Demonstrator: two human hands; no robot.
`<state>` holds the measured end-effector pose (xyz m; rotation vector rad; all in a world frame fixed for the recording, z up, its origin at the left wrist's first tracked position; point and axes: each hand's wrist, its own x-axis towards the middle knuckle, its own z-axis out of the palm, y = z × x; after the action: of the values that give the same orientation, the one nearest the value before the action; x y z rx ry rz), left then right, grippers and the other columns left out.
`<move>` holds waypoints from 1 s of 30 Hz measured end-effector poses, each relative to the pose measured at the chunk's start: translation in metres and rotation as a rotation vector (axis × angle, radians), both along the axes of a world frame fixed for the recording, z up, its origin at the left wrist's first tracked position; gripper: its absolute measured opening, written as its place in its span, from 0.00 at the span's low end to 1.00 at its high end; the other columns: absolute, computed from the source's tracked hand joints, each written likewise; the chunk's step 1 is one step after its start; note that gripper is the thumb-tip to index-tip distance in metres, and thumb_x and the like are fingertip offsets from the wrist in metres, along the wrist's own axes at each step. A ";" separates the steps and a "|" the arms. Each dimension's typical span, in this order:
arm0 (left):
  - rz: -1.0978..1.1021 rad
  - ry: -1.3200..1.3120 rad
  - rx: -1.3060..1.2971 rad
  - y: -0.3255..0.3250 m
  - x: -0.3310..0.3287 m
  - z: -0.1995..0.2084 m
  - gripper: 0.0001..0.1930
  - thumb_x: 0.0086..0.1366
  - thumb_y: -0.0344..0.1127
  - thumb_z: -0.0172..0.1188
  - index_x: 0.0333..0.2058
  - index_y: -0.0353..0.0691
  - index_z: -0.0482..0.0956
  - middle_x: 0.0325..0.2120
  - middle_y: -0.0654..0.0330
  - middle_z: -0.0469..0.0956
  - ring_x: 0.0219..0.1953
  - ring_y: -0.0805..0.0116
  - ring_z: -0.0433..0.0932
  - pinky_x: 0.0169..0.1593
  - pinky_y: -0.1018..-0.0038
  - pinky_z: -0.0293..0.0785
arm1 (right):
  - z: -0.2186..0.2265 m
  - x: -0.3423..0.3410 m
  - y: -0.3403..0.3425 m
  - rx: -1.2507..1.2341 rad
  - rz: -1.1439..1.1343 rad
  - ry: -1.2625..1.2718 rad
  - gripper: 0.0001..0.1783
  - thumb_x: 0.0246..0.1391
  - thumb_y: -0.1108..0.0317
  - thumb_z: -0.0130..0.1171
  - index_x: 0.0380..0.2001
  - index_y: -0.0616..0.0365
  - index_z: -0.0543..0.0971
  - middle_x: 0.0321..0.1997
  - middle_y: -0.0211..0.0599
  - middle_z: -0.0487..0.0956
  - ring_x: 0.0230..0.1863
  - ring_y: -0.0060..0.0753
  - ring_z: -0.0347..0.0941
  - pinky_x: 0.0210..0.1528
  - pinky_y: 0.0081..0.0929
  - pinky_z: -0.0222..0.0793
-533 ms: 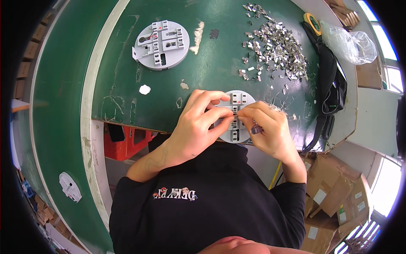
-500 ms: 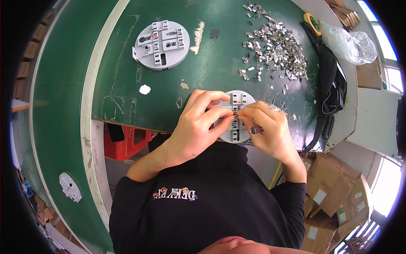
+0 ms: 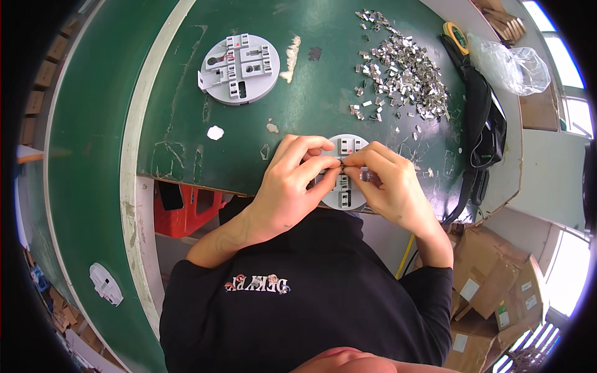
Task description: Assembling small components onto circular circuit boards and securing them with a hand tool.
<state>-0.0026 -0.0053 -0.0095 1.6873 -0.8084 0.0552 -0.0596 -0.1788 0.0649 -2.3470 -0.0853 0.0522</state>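
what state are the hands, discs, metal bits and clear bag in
left hand: fingers bent, tips over near disc; grip unclear
right hand: curled round a purplish thing
near disc: lying flat, partly covered
far disc: lying flat, uncovered
metal bits: loose, scattered
clear bag: crumpled

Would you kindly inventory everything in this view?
table: one, green, centre
nearer round base: one, grey, table's near edge
farther round base: one, grey, table's upper left
metal pieces: many, silvery, table's upper right
pouch: one, black, table's right edge
yellow-rimmed object: one, yellow, pouch's upper end
plastic bag: one, clear, upper right
stool-like item: one, red, below table's left
disc-shaped part: one, whitish, lower left
boxes: several, brown, lower right
purplish object: one, purple, in right hand
shirt: one, black, bottom centre
left hand and right hand: two, bare, nearer round base
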 end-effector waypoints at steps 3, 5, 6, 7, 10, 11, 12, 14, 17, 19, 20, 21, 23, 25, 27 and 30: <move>-0.011 0.005 0.008 0.001 0.000 0.003 0.09 0.52 0.18 0.67 0.33 0.33 0.82 0.45 0.59 0.77 0.37 0.69 0.71 0.39 0.78 0.72 | -0.003 -0.003 0.001 -0.048 0.019 -0.027 0.09 0.46 0.85 0.58 0.33 0.66 0.78 0.32 0.37 0.76 0.25 0.32 0.68 0.28 0.26 0.64; -0.022 0.009 0.016 0.002 0.001 0.004 0.09 0.52 0.18 0.67 0.33 0.33 0.82 0.45 0.59 0.77 0.37 0.70 0.72 0.39 0.78 0.73 | -0.004 -0.004 0.003 -0.094 0.038 -0.054 0.09 0.46 0.85 0.58 0.33 0.66 0.78 0.33 0.36 0.76 0.25 0.32 0.67 0.27 0.26 0.64; -0.025 0.009 0.017 0.003 0.001 0.004 0.09 0.52 0.18 0.67 0.33 0.33 0.82 0.45 0.59 0.77 0.37 0.70 0.72 0.39 0.78 0.73 | -0.004 -0.004 0.003 -0.094 0.035 -0.054 0.09 0.46 0.85 0.58 0.33 0.66 0.78 0.33 0.36 0.76 0.25 0.32 0.67 0.27 0.26 0.64; -0.026 0.019 0.018 0.003 0.001 0.005 0.09 0.52 0.18 0.67 0.33 0.33 0.82 0.44 0.59 0.77 0.38 0.69 0.72 0.39 0.77 0.73 | -0.004 -0.004 0.004 -0.113 0.049 -0.054 0.09 0.46 0.85 0.58 0.33 0.66 0.78 0.31 0.36 0.76 0.24 0.31 0.67 0.27 0.25 0.63; -0.027 0.041 0.021 0.005 -0.001 0.006 0.09 0.52 0.18 0.67 0.33 0.34 0.83 0.44 0.60 0.77 0.38 0.69 0.73 0.39 0.77 0.73 | -0.001 -0.004 0.007 -0.172 0.092 -0.060 0.09 0.47 0.86 0.59 0.32 0.65 0.78 0.28 0.34 0.76 0.23 0.30 0.67 0.25 0.23 0.62; -0.027 0.032 0.018 0.006 0.000 0.005 0.09 0.52 0.18 0.67 0.33 0.34 0.83 0.44 0.60 0.77 0.38 0.69 0.73 0.39 0.77 0.73 | 0.001 -0.003 0.006 -0.174 0.091 -0.068 0.09 0.47 0.86 0.59 0.32 0.65 0.78 0.28 0.34 0.76 0.23 0.30 0.67 0.25 0.23 0.62; -0.044 0.040 0.028 0.008 0.000 0.004 0.11 0.52 0.19 0.68 0.35 0.34 0.82 0.45 0.59 0.77 0.40 0.68 0.73 0.41 0.76 0.73 | 0.004 -0.001 0.005 -0.117 0.052 -0.058 0.06 0.48 0.85 0.58 0.30 0.64 0.76 0.26 0.35 0.75 0.21 0.31 0.66 0.24 0.24 0.63; -0.074 0.060 0.050 0.013 -0.001 0.001 0.14 0.52 0.22 0.70 0.39 0.35 0.82 0.48 0.58 0.76 0.44 0.65 0.73 0.46 0.73 0.73 | 0.011 0.003 0.003 0.002 -0.022 -0.035 0.06 0.52 0.82 0.55 0.25 0.62 0.72 0.22 0.36 0.72 0.18 0.33 0.64 0.22 0.27 0.63; -0.119 0.043 0.069 0.015 0.001 0.006 0.21 0.51 0.26 0.72 0.45 0.35 0.80 0.52 0.55 0.74 0.49 0.62 0.72 0.50 0.70 0.72 | 0.010 0.004 0.005 0.333 -0.070 -0.078 0.10 0.56 0.80 0.52 0.21 0.60 0.68 0.18 0.36 0.69 0.16 0.32 0.61 0.20 0.27 0.63; -0.183 -0.009 0.086 0.014 0.004 0.013 0.29 0.50 0.30 0.73 0.52 0.34 0.75 0.55 0.52 0.71 0.54 0.57 0.69 0.55 0.65 0.71 | 0.006 0.003 0.008 0.877 -0.095 -0.186 0.16 0.60 0.78 0.48 0.18 0.58 0.65 0.14 0.34 0.66 0.15 0.28 0.59 0.19 0.25 0.61; -0.216 -0.035 0.095 0.014 0.005 0.014 0.34 0.50 0.33 0.74 0.56 0.33 0.72 0.57 0.51 0.69 0.56 0.54 0.68 0.58 0.63 0.70 | 0.003 0.003 0.010 1.149 -0.107 -0.240 0.19 0.63 0.76 0.46 0.16 0.56 0.64 0.12 0.33 0.64 0.15 0.27 0.57 0.19 0.24 0.60; -0.215 -0.035 0.097 0.012 0.006 0.014 0.34 0.50 0.33 0.74 0.56 0.33 0.72 0.57 0.51 0.69 0.56 0.54 0.68 0.58 0.63 0.70 | 0.001 0.004 0.012 1.151 -0.107 -0.240 0.19 0.63 0.76 0.46 0.16 0.56 0.64 0.12 0.33 0.64 0.15 0.27 0.57 0.19 0.24 0.60; -0.240 -0.066 0.146 0.010 0.008 0.012 0.40 0.48 0.37 0.75 0.59 0.31 0.67 0.59 0.48 0.66 0.60 0.51 0.64 0.62 0.60 0.66 | -0.007 0.006 0.019 1.111 -0.113 -0.305 0.21 0.66 0.70 0.42 0.15 0.52 0.61 0.11 0.30 0.62 0.14 0.23 0.52 0.17 0.22 0.56; -0.265 -0.096 0.194 0.008 0.009 0.010 0.47 0.47 0.42 0.76 0.63 0.29 0.63 0.61 0.46 0.64 0.64 0.48 0.61 0.66 0.56 0.62 | -0.014 0.008 0.026 1.068 -0.120 -0.368 0.24 0.69 0.64 0.38 0.14 0.48 0.58 0.09 0.26 0.59 0.13 0.20 0.47 0.15 0.21 0.52; -0.266 -0.105 0.207 0.007 0.010 0.008 0.47 0.46 0.42 0.76 0.62 0.29 0.62 0.61 0.45 0.64 0.64 0.48 0.61 0.66 0.56 0.62 | -0.019 0.008 0.031 1.065 -0.138 -0.398 0.24 0.69 0.64 0.38 0.14 0.48 0.58 0.09 0.26 0.59 0.13 0.20 0.46 0.15 0.22 0.52; -0.273 -0.139 0.244 0.007 0.011 0.006 0.49 0.45 0.44 0.77 0.62 0.26 0.62 0.61 0.44 0.64 0.64 0.47 0.61 0.66 0.56 0.62 | -0.027 0.008 0.038 1.049 -0.191 -0.496 0.24 0.69 0.65 0.38 0.14 0.49 0.59 0.09 0.26 0.58 0.13 0.20 0.45 0.15 0.23 0.49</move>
<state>0.0079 0.0015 -0.0038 1.7988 -1.1827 -0.1200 -0.0511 -0.1404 0.0379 -1.2656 -0.0983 -0.5417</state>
